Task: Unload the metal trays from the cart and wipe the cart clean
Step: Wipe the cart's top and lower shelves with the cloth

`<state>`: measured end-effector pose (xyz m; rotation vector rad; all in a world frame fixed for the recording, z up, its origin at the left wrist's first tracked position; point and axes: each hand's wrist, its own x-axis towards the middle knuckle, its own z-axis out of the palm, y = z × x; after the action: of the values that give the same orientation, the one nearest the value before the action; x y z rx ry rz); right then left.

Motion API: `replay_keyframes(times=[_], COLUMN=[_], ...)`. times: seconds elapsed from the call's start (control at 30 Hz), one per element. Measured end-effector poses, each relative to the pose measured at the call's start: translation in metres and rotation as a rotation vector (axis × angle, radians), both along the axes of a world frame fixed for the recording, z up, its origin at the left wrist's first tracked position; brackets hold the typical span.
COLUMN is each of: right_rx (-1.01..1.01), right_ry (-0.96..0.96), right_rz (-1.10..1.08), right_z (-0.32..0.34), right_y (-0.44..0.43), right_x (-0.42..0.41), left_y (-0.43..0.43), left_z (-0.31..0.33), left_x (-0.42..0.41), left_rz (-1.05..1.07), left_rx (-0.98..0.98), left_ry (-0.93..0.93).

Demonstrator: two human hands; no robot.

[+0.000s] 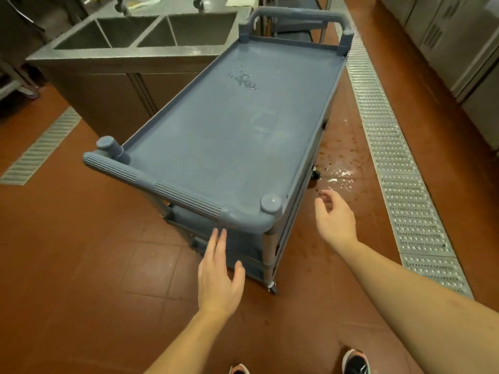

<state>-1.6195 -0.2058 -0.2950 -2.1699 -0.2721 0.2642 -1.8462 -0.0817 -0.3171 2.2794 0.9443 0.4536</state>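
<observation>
- The cart (216, 147) is standing on the red tiled floor (81, 238) directly in front of the person, with its length running away from the camera at a slant.
- A steel double sink (129, 54) is standing just beside the cart's far left side.
- Water drops (244, 79) are lying on the far part of the cart's top shelf.
- The left hand (218, 279) is reaching forward flat, fingers straight and close together, holding nothing.
- Its fingertips are lying just under the right end of the near handle (172, 190); whether they are touching it cannot be told.
- The right hand (334, 220) is hovering beside the cart's near right corner, apart from it, fingers loosely curled and holding nothing.
- A wet patch (337, 176) is glistening on the floor between the cart and the drain grate (399, 184).
- Two shoes (355, 363) are showing at the bottom edge.
</observation>
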Motion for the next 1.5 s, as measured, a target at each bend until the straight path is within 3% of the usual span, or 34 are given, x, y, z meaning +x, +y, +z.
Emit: replay_keyframes(times=[0.23, 0.47, 0.9, 1.03, 1.2, 1.5], right_rx=[0.031, 0.013, -0.259, -0.325, -0.327, -0.257], right_ry=[0.203, 0.253, 0.189, 0.243, 0.292, 0.384], right_rz=[0.187, 0.330, 0.468, 0.463, 0.440, 0.509], right_z=[-0.006, -0.010, -0.041, -0.088, -0.175, -0.378], right_y=[-0.039, -0.060, -0.055, -0.058, -0.058, -0.028], right_x=[0.076, 0.126, 0.206, 0.226, 0.271, 0.321], left_y=[-0.063, -0.095, -0.070, -0.064, -0.074, -0.057], left_z=[-0.010, 0.004, -0.047, -0.085, -0.150, -0.352], left_x=[0.095, 0.198, 0.270, 0.292, 0.330, 0.374], left_rz=[-0.007, 0.134, 0.129, 0.088, 0.066, 0.150], left_rx=[-0.338, -0.466, -0.486, -0.592, -0.558, -0.449], left_ry=[0.241, 0.025, 0.078, 0.211, 0.322, 0.451])
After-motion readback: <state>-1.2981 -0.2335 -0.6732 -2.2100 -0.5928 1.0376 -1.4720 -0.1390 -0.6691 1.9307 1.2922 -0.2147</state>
